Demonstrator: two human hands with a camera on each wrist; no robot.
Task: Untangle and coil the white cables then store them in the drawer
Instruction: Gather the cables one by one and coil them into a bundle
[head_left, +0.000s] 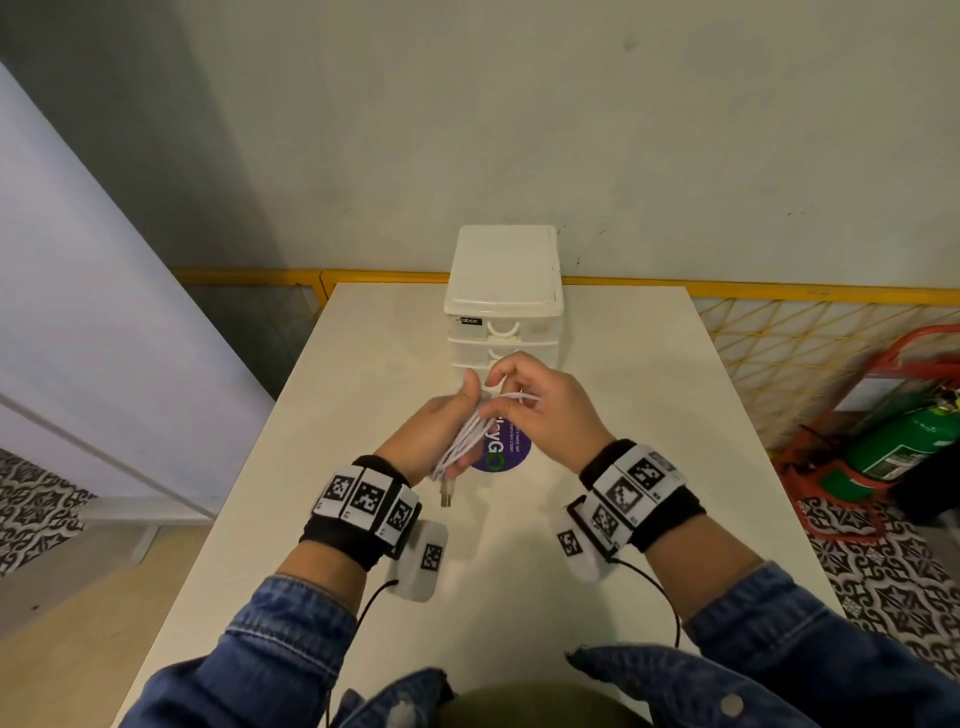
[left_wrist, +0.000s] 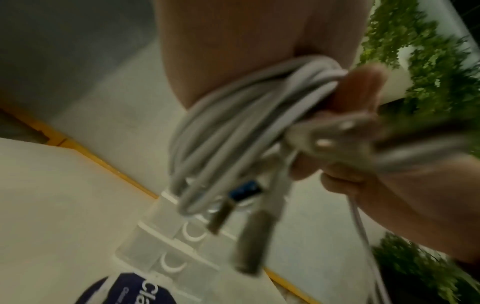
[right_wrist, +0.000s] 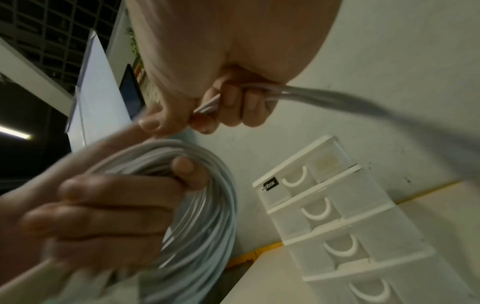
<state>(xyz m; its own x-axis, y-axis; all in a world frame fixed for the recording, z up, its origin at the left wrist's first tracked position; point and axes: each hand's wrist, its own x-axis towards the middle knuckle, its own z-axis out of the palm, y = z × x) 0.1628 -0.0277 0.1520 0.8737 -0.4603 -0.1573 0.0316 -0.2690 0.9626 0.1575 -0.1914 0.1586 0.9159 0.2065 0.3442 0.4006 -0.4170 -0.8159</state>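
Observation:
My left hand (head_left: 441, 431) grips a bundle of white cable loops (head_left: 467, 439) above the middle of the table (head_left: 649, 415). The same coil (left_wrist: 233, 127) (right_wrist: 205, 205) shows in both wrist views, wrapped around the left hand's fingers (right_wrist: 109, 205). A metal USB plug (head_left: 447, 496) hangs below the bundle, and two plugs (left_wrist: 252, 240) dangle in the left wrist view. My right hand (head_left: 524, 395) pinches a free strand of the cable (right_wrist: 259, 92) in its curled fingers, right beside the left hand. The white drawer unit (head_left: 504, 296) stands behind both hands with its drawers shut.
A round purple sticker (head_left: 501, 452) lies on the table under the hands. A yellow wire fence (head_left: 779, 332) runs behind the table. A green fire extinguisher (head_left: 904, 441) in a red stand sits on the floor at the right.

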